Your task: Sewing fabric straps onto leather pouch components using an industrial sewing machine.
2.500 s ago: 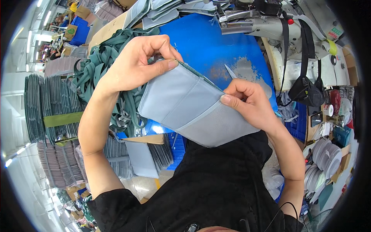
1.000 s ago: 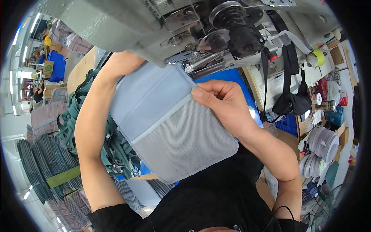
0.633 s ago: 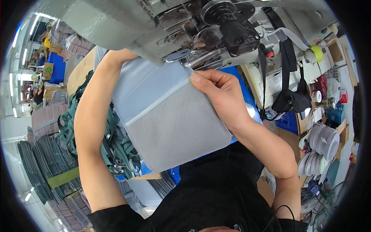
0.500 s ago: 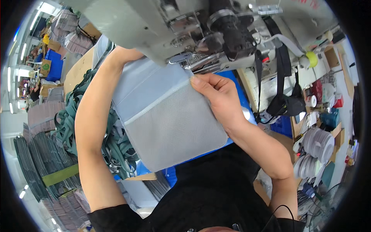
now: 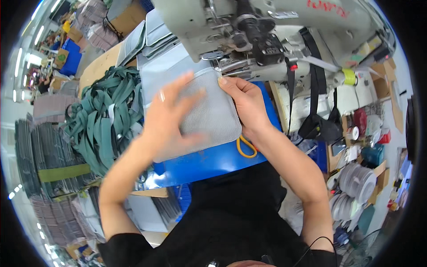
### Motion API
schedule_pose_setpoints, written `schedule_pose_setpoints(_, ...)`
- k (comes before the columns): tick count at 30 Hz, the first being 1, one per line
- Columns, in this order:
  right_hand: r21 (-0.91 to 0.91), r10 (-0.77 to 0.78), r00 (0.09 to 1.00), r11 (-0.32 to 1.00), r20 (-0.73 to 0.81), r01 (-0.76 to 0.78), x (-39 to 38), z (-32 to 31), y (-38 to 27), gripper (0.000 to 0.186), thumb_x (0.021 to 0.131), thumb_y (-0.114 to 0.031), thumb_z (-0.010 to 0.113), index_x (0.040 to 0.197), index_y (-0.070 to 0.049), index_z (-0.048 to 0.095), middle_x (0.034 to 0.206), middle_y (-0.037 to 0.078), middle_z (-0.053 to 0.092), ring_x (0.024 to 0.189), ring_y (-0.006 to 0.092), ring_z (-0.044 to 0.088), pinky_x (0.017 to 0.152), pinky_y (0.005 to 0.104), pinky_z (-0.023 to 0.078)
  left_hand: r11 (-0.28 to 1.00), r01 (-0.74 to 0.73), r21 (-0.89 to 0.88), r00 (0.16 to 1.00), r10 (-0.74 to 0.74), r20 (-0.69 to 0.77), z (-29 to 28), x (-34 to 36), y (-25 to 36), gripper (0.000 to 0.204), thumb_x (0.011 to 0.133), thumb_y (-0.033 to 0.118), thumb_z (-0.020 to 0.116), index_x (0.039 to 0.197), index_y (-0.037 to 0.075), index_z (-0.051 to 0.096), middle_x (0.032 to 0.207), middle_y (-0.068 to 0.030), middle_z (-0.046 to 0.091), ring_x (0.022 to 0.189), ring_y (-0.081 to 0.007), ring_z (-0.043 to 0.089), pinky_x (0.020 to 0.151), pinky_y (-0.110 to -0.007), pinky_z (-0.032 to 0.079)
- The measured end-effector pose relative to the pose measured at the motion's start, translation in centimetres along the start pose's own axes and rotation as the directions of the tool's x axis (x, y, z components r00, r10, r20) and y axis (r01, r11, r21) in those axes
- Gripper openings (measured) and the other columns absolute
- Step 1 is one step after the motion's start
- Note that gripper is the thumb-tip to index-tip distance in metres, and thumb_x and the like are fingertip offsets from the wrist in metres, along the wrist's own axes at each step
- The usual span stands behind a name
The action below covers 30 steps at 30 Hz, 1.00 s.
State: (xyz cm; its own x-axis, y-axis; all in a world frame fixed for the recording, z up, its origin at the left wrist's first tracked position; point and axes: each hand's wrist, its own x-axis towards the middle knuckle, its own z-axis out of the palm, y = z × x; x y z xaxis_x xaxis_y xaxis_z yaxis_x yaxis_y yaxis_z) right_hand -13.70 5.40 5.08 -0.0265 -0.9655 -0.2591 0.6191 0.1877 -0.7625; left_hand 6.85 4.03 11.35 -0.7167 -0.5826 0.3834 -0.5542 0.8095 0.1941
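A: Fabric first: how does the pale grey-blue panel with a mesh pocket [image 5: 209, 111] lie?

B: Flat on the blue worktop [image 5: 209, 162], long axis slanting from near left up toward the grey sewing machine [image 5: 249, 31], top corner under its head.

A: Hands?

B: Left hand [image 5: 167, 115] is spread flat on it, blurred. Right hand [image 5: 244, 100] pinches the top right edge; panel's far end is hidden.

Your left hand [image 5: 167, 118] lies flat, fingers spread and palm down, blurred. Your right hand [image 5: 244, 104] curls, thumb and fingertips pinched together, both forearms reaching forward.
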Motion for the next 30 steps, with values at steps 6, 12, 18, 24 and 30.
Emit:
schedule_pose_setpoints(6,-0.121,-0.112,0.99,0.985,0.084,0.121,-3.2,-2.4,1.5,0.022,0.102,-0.015,0.068,0.117,0.0,0.072,0.08,-0.006,0.061,0.067,0.0012,0.05,0.06,0.0212,0.04,0.953,-0.079,0.291,0.974,0.013,0.224,-0.6,-3.4,2.9,0.084,0.07,0.02,0.082,0.151,0.026,0.057,0.103,-0.0088,0.058,0.093,-0.0255,0.063,0.079,-0.038,0.055)
schedule_pose_setpoints(12,-0.324,-0.158,0.967,0.921,0.202,0.219,-5.6,-3.6,1.5,0.027,0.101,-0.005,0.066,0.127,0.0,0.067,0.069,-0.01,0.045,0.061,-0.0018,0.04,0.055,0.0196,0.033,0.877,-0.306,0.37,0.895,0.133,0.425,-4.2,-1.6,3.8,0.076,0.079,0.015,0.07,0.153,0.027,0.055,0.081,-0.0039,0.043,0.057,-0.0164,0.054,0.05,-0.029,0.048)
schedule_pose_setpoints(18,-0.309,-0.158,0.947,0.919,0.281,0.245,-2.3,-3.7,1.4,0.036,0.103,-0.006,0.063,0.138,-0.001,0.063,0.073,-0.011,0.046,0.066,-0.0028,0.041,0.058,0.0189,0.033,0.834,-0.4,0.379,0.829,0.153,0.538,-6.4,2.6,2.6,0.07,0.081,0.015,0.068,0.149,0.026,0.058,0.083,-0.005,0.047,0.055,-0.0172,0.056,0.046,-0.031,0.05)
schedule_pose_setpoints(24,-0.197,-0.22,0.947,0.943,0.234,0.268,1.2,-2.2,2.0,0.022,0.1,-0.003,0.065,0.121,0.001,0.068,0.069,-0.008,0.053,0.06,-0.0017,0.042,0.052,0.0217,0.032,0.82,-0.436,0.371,0.785,0.145,0.602,-7.3,6.2,0.3,0.062,0.084,0.013,0.065,0.145,0.025,0.063,0.085,-0.0074,0.052,0.059,-0.0207,0.063,0.053,-0.035,0.053)
schedule_pose_setpoints(30,-0.155,-0.182,0.963,0.964,0.198,0.215,1.1,-1.9,2.1,0.017,0.1,-0.004,0.065,0.116,0.0,0.068,0.072,-0.007,0.059,0.06,-0.0024,0.045,0.052,0.0203,0.034,0.814,-0.425,0.395,0.807,0.143,0.573,-6.9,7.6,-0.9,0.056,0.084,0.011,0.066,0.139,0.023,0.069,0.086,-0.0085,0.053,0.062,-0.0244,0.063,0.056,-0.037,0.051)
